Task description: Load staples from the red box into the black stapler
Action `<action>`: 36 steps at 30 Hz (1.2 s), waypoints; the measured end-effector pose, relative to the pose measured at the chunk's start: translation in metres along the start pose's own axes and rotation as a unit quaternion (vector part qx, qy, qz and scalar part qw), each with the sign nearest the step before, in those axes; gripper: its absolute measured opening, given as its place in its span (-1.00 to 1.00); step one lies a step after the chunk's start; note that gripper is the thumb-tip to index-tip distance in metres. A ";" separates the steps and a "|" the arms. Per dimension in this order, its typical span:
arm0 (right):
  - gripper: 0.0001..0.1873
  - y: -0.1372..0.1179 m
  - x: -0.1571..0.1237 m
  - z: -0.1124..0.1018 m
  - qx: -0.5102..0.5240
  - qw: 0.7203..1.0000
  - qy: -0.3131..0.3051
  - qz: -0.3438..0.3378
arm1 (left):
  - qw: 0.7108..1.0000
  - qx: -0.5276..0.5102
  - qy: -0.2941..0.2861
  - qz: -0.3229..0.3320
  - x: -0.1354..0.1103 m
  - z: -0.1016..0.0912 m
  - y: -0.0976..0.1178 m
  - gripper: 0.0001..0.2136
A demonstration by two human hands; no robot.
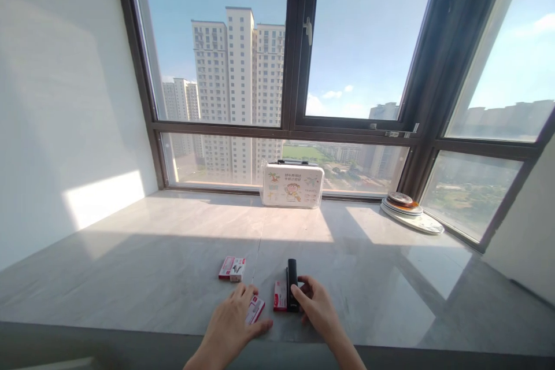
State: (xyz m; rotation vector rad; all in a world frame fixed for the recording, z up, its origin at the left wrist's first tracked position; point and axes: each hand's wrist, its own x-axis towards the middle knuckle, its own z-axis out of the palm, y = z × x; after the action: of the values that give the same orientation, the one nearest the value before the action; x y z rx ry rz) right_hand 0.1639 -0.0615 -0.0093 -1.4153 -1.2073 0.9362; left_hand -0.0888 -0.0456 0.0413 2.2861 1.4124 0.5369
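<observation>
My right hand is closed around a black stapler, with the thumb on its near end. The stapler points away from me, and a small red-and-white staple box lies against its left side, partly covered by it. My left hand spans a second staple box, fingers at its far side and thumb at its near side; the hand hides part of this box. Farther off, beyond my left fingertips, red-and-white boxes with a dark picture on the front lie together on the sill.
A white carry case with cartoon prints and a dark handle stands against the window. Stacked plates or lids rest in the right corner. The grey marble sill ends at a front edge close below my hands.
</observation>
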 end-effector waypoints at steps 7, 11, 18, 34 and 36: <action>-0.44 0.000 0.000 -0.001 0.021 1.000 -0.011 0.010 | 0.983 -0.115 -0.133 0.060 -0.003 -0.029 -0.026 -0.15; -0.39 0.003 0.003 -0.001 0.015 1.000 -0.012 0.008 | 0.980 -0.137 -0.140 0.026 0.008 -0.024 -0.025 -0.38; -0.33 0.006 0.004 0.000 0.007 1.000 -0.020 0.000 | 0.983 -0.155 -0.040 0.091 0.047 -0.001 0.012 -0.45; -0.41 0.007 0.005 -0.003 0.033 0.999 -0.038 -0.004 | 0.981 -0.093 0.152 0.079 0.074 -0.029 -0.043 -0.57; -0.42 0.006 0.004 -0.003 0.032 0.999 -0.040 -0.002 | 0.992 -0.042 0.120 0.014 0.077 -0.038 -0.080 -0.57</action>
State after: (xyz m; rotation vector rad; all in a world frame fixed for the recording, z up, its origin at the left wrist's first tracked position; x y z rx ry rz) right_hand 0.1693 -0.0578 -0.0147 -1.3347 -1.2292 1.0278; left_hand -0.1369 0.0614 0.0407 2.2354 1.4365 0.8891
